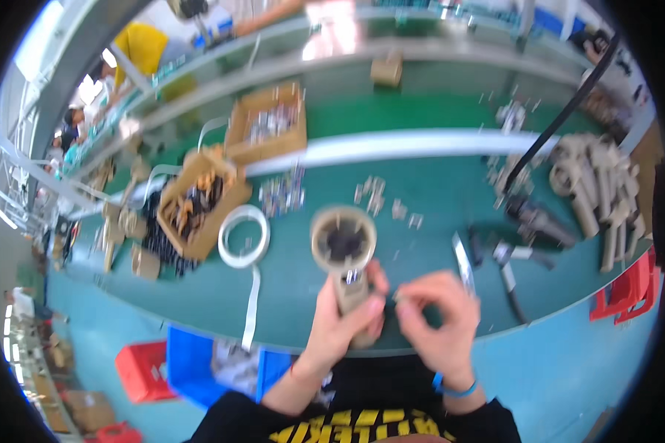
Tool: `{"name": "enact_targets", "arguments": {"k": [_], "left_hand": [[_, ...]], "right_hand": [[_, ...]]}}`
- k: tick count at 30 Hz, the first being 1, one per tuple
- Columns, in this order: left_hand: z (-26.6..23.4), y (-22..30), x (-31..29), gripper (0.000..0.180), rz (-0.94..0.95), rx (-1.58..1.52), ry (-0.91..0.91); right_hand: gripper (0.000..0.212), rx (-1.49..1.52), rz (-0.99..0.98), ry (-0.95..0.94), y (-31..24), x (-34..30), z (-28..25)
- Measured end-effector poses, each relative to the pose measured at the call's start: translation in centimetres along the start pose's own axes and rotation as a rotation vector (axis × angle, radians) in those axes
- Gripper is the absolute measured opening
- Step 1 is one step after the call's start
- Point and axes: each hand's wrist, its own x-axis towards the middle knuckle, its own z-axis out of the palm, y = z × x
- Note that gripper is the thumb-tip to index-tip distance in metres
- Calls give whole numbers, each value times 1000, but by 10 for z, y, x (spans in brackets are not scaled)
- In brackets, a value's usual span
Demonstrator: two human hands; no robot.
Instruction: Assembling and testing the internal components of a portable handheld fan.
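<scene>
We're likely mid-assembly: left hand [326,326] clamped round the beige housing [352,292], right hand [454,316] near-pinched just right of it, grip unclear. Next probably needs careful alignment.

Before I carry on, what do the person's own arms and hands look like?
Both hands are bare, without gloves. Black sleeves end on the forearms, leaving the wrists uncovered. The left hand has a thin red band at its wrist; the right hand has a wider blue band.

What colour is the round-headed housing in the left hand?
The round-headed housing is beige; best seen in the head view.
</scene>
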Motion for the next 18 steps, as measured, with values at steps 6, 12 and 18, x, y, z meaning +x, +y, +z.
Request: {"name": "enact_targets", "arguments": {"k": [6, 12, 18], "left_hand": [[-6, 4, -11, 36, -60, 34, 23], [-15, 7, -19, 34, -115, -22, 17], [-9, 6, -17, 36, -104, 15, 74]], "right_hand": [[25, 95, 62, -53, -3, -5, 19], [29, 117, 75, -115, -3, -19, 23], [28, 150, 167, -85, -7, -15, 23]]}}
